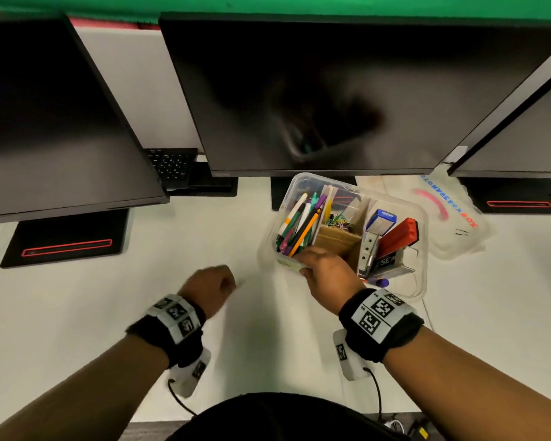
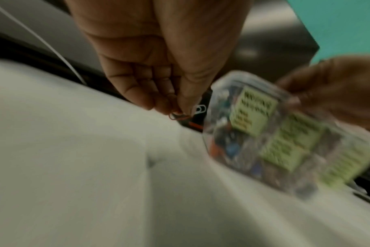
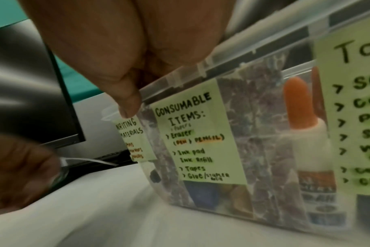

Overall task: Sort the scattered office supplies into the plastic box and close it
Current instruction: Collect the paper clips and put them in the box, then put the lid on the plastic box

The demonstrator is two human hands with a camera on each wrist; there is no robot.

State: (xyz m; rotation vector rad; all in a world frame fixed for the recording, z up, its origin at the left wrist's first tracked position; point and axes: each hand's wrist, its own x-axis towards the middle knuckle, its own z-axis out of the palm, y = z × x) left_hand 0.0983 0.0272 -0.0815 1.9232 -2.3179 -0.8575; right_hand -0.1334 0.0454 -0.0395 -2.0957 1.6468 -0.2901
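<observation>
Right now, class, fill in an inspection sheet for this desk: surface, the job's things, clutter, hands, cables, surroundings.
Surface: white desk, bare between the hands.
Job's things: clear plastic box open, holding pens, a stapler and a glue bottle; labelled notes on its front wall; lid lying behind and to the right of it.
Clutter: nothing seen.
Hands: left hand pinches paper clips; right hand grips the box's near rim.
Cables: black leads from both wrist cameras.
Surroundings: three dark monitors, a keyboard, green backdrop.
</observation>
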